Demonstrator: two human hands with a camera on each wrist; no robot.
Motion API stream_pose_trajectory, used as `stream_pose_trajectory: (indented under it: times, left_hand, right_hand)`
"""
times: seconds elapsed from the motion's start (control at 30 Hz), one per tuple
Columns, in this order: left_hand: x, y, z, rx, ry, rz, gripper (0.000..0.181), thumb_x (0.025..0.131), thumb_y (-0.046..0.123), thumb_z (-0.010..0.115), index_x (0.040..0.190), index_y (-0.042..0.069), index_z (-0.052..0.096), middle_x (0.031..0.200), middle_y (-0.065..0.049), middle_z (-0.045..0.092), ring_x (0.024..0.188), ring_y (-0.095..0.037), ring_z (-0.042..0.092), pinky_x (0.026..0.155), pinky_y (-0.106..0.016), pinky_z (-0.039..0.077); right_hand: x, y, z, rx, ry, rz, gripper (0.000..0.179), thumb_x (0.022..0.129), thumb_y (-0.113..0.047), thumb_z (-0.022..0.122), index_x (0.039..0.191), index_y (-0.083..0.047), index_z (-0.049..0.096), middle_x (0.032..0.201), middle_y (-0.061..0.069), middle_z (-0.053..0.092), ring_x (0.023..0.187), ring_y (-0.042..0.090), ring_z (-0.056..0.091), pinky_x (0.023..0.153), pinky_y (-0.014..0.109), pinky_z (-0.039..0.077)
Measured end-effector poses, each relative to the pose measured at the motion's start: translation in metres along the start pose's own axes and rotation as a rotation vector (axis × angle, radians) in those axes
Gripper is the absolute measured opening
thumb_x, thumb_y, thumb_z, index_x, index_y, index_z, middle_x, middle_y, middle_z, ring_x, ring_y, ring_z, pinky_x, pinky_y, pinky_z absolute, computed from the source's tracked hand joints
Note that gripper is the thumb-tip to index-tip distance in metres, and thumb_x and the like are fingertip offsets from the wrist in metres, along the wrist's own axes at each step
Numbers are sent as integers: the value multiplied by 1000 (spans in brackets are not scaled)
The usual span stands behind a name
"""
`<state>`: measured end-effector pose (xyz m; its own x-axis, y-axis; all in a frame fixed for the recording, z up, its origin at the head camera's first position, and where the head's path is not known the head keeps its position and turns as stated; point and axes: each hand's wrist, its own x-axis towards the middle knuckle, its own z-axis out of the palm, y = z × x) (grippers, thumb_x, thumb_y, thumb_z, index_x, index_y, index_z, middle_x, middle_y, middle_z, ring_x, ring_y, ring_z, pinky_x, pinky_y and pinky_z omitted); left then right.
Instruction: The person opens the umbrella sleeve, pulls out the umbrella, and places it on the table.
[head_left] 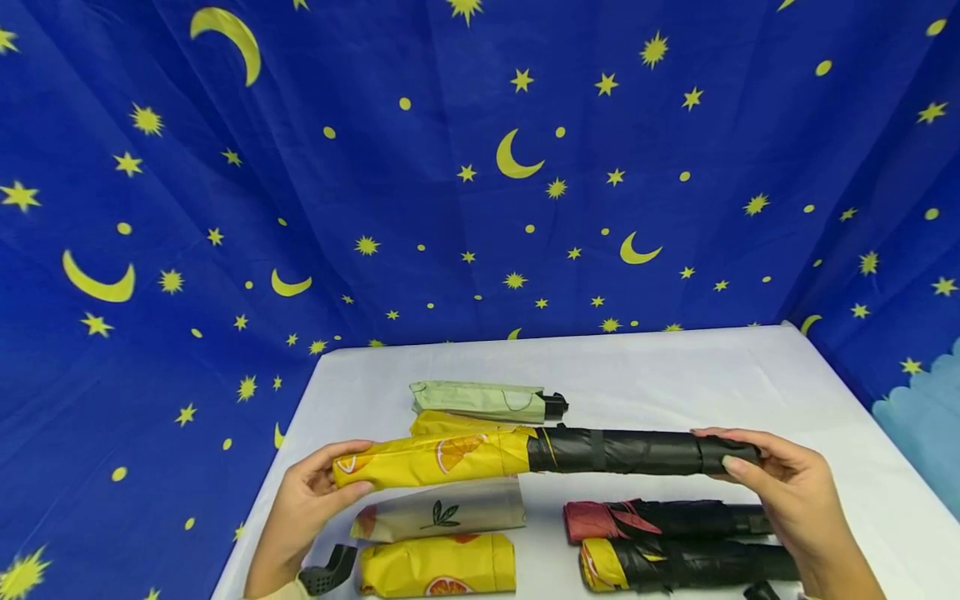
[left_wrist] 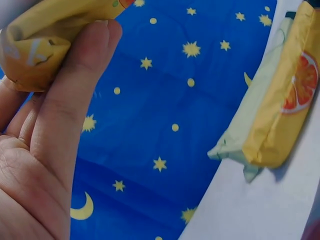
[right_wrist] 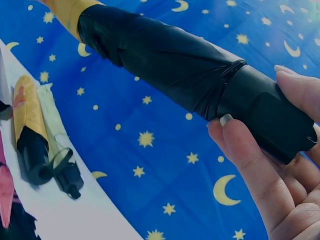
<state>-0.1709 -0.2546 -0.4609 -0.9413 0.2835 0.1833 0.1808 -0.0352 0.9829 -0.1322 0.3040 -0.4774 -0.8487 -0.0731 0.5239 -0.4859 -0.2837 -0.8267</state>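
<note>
A folded black umbrella (head_left: pixel 630 452) is held level above the table, its far end inside a yellow sleeve (head_left: pixel 420 462) printed with orange slices. My left hand (head_left: pixel 307 492) pinches the sleeve's left end between thumb and fingers. On the other side, my right hand (head_left: pixel 795 492) grips the black handle (right_wrist: pixel 267 112) with thumb and fingertips. Behind them lie a pale green sleeved umbrella (head_left: pixel 480 401) and another yellow sleeved umbrella (left_wrist: pixel 285 95), which the held one partly hides in the head view.
Nearer me on the white table (head_left: pixel 675 367) lie a cream leaf-print sleeve (head_left: pixel 442 510) and a flat yellow sleeve (head_left: pixel 442 567). To their right are a red-and-black folded umbrella (head_left: pixel 667 518) and a yellow-and-black one (head_left: pixel 675 563). Blue star-print cloth (head_left: pixel 450 208) surrounds the table.
</note>
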Motion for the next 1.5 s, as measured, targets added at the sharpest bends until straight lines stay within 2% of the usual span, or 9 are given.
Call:
stream_pose_trajectory:
  times: [0.3,0.5,0.7,0.9,1.0,1.07,1.23,1.37,1.5]
  left_hand:
    - [3,-12,-9,24,54,-27,46,93,-11,67,137,-14,53,126,-13,65,105,-20,67,83,-32,60]
    - [8,-29,-16,42,104,-110,48,93,-6,70,138,-13,53,125,-14,66,106,-21,68,83,-33,60]
    - [11,-46,-23,66,142,-231,53,93,4,75,141,-7,54,125,-12,66,106,-22,69,84,-36,61]
    - [15,-59,-27,91,156,-280,58,92,11,78,142,-6,54,129,-12,64,106,-23,69,85,-40,60]
    - [18,-66,-28,122,154,-297,57,92,15,79,141,-3,57,131,-12,63,101,-19,69,85,-41,60]
    - [20,-71,-28,147,146,-306,56,92,17,79,140,0,59,132,-11,62,91,-16,67,81,-38,60]
    - [22,-85,-25,108,114,-344,53,92,17,79,139,3,61,132,-14,63,94,-20,68,80,-38,60]
    - [23,-94,-23,95,83,-376,50,91,15,80,137,5,62,130,-17,65,106,-28,68,82,-38,60]
    - [22,-97,-22,150,33,-392,53,91,20,80,138,6,62,126,-16,66,98,-24,67,76,-34,59]
  right_hand:
    - [-8,2,-16,-19,30,27,37,91,34,38,127,31,47,124,28,67,113,32,68,76,44,60]
    - [-16,4,-23,-159,99,134,31,93,29,47,123,27,53,115,15,74,100,25,74,72,42,60]
    - [-28,14,-35,-214,137,265,28,95,22,54,123,20,60,110,10,75,92,23,75,70,44,60]
    - [-38,26,-48,-263,219,389,30,97,12,61,126,12,64,108,4,76,86,24,75,70,41,62]
    - [-41,31,-54,-307,222,444,31,98,5,64,129,9,64,108,2,76,83,28,76,69,40,62]
    - [-41,34,-58,-321,219,487,33,99,0,65,131,7,63,109,1,76,85,30,75,68,43,62]
    - [-42,42,-72,-329,197,559,33,100,-4,65,133,0,64,110,-4,75,88,28,76,70,41,62]
    - [-41,48,-85,-454,140,599,33,102,-10,65,134,-4,65,110,-13,74,91,19,75,73,33,62]
    - [-42,52,-91,-572,108,652,42,102,-17,67,138,3,59,107,-6,75,89,19,74,72,33,61]
